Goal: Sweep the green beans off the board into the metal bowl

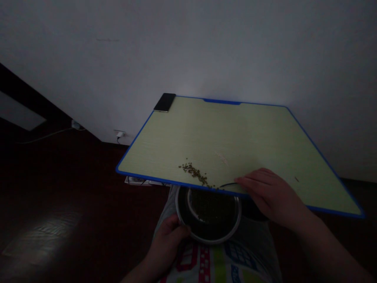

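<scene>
Black tool (pixel 229 184), partly hidden, is pinched by right hand (pixel 272 192); left hand (pixel 168 237) grips bowl (pixel 212 240).

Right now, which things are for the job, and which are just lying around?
Seem part of the job:
bowl, in the left hand
thin dark tool, in the right hand
small brownish-green grains
table

Seem just lying about:
black phone
little dark bit

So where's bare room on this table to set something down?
The far half of the table looks bare between phone and right blue edge. Nearest you is crowded: seeds, the bowl below, and your right hand holding a thin dark tool.
</scene>
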Demonstrator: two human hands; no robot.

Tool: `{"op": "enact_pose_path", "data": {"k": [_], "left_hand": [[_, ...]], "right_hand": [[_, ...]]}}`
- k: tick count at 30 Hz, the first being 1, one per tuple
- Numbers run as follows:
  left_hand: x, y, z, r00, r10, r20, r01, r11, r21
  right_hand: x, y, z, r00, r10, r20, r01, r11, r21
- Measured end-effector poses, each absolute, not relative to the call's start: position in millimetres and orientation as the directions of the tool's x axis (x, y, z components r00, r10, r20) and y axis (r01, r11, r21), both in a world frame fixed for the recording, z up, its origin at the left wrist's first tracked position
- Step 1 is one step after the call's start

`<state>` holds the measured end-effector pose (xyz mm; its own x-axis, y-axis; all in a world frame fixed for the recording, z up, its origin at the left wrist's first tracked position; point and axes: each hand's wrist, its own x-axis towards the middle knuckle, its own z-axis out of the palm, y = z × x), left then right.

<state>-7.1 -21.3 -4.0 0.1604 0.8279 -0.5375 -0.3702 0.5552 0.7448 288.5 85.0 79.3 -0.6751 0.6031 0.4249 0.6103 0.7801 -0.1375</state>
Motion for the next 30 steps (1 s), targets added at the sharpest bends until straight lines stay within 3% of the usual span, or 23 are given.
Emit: {"op": "enact_pose_path", "data": {"k": [6, 14, 30], "left_hand": [[-7.6, -21.2, -4.3, 0.169, 0.804, -0.57, -0.381, 0.586, 0.715], [-1.7, -20.7, 3.6, 0.151, 0.796, -0.586, -0.416, 0.589, 0.693], [-5.6, -20.2, -2.4, 0.121, 0.807, -0.578, -0.336, 0.581, 0.741]], "right_hand": [[290.6, 79.9, 79.7, -0.656, 0.602, 0.456, 0.588, 0.786, -0.191], [280.2, 88.7, 72.4, -0.637, 0.612, 0.468, 0.623, 0.767, -0.156], [285.8, 90.4, 76.4, -0.698, 0.563, 0.442, 0.529, 0.822, -0.211]]}}
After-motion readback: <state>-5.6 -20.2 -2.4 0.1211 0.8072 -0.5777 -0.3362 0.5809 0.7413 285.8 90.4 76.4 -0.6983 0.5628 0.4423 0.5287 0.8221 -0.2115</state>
